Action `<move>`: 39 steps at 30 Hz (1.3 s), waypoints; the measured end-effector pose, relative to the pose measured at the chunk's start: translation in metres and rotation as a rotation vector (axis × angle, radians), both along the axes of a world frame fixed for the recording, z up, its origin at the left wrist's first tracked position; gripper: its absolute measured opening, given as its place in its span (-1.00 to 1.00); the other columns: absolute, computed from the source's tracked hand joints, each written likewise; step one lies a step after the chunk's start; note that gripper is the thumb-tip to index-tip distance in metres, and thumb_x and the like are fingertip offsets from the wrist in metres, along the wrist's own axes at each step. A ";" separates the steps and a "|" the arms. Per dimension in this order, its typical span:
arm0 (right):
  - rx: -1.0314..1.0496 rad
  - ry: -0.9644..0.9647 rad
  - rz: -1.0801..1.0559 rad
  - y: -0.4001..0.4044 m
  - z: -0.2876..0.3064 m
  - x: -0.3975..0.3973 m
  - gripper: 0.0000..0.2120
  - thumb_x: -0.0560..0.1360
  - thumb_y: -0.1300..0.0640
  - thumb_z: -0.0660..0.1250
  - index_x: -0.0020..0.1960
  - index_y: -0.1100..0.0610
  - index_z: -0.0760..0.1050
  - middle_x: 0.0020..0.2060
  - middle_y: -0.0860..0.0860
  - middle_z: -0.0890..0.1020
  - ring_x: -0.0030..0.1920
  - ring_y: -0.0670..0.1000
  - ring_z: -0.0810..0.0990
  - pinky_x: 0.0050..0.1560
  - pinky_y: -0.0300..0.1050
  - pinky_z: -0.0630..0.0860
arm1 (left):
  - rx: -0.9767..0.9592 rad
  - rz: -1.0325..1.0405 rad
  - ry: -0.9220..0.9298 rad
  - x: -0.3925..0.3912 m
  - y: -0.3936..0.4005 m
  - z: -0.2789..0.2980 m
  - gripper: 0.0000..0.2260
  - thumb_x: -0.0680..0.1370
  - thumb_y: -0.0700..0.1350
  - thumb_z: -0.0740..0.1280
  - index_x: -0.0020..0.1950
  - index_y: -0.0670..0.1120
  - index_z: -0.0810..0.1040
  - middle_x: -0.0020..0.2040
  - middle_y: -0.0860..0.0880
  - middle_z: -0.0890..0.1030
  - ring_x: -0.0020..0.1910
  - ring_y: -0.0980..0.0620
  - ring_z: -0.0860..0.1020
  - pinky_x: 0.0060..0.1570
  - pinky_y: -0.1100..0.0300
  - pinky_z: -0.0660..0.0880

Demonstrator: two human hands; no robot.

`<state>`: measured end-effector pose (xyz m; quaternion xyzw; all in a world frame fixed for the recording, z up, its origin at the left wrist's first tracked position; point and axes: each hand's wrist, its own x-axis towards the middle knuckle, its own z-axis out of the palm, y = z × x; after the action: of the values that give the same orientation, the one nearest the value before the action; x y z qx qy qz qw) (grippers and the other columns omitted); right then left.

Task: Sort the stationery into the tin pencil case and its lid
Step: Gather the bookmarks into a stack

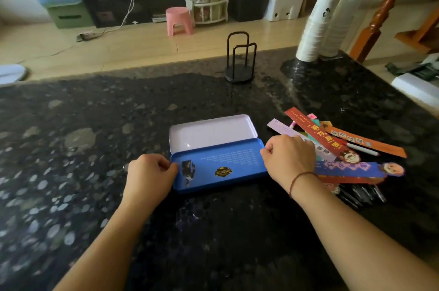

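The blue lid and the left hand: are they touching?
Touching. The head view shows the left hand with its thumb and fingertips pinching the left end of the blue lid, with no gap between them.

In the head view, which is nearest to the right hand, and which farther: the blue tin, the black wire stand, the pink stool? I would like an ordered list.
From the right hand:
1. Blue tin, touching the hand, just to its left.
2. Black wire stand, farther back on the dark counter.
3. Pink stool, on the floor beyond the counter, back left.
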<state>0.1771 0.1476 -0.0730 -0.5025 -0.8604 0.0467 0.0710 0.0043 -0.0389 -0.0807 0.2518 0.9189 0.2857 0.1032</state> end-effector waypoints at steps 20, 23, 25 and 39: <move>-0.789 0.446 0.340 -0.118 0.042 0.064 -0.55 0.37 0.14 0.48 0.13 -0.20 0.39 -0.13 -0.10 0.64 -0.25 -0.20 0.57 -0.15 -0.20 0.56 | 0.490 0.059 -0.022 0.011 0.001 0.063 -0.86 0.57 -0.17 0.26 -0.01 0.02 0.59 -0.12 -0.05 0.63 -0.16 0.03 0.59 -0.10 0.14 0.55; -0.763 0.083 0.361 -0.124 0.040 0.095 -0.74 0.43 0.00 0.42 0.11 -0.17 0.54 -0.18 -0.18 0.65 -0.26 -0.23 0.56 -0.07 -0.41 0.48 | 0.472 -0.262 0.029 0.034 0.011 0.065 -0.76 0.56 -0.27 0.26 -0.04 0.07 0.58 -0.07 0.05 0.59 -0.13 0.22 0.52 -0.10 0.47 0.39; -0.498 0.292 0.141 -0.094 0.033 0.119 -0.93 0.45 0.02 0.39 -0.07 -0.07 0.61 -0.32 -0.15 0.65 -0.30 -0.20 0.59 -0.20 -0.47 0.44 | 0.375 -0.557 0.054 0.049 0.023 0.062 -0.72 0.55 -0.32 0.25 -0.04 0.06 0.59 -0.05 0.04 0.58 -0.05 0.14 0.52 -0.05 0.49 0.37; -0.420 1.122 -0.666 0.040 -0.002 0.174 -0.82 0.52 0.08 0.34 -0.02 0.20 0.56 -0.37 0.06 0.50 -0.55 -0.02 0.36 -0.65 -0.30 0.19 | 0.105 -1.328 0.483 0.120 0.070 -0.008 -0.65 0.32 -0.20 0.48 0.05 0.10 0.64 0.11 0.02 0.57 0.16 -0.06 0.45 0.02 -0.02 0.45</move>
<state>0.3509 0.1873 -0.0749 -0.6432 -0.4657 0.4414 0.4177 0.1239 0.0315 -0.0887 0.8199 0.5532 0.1426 0.0367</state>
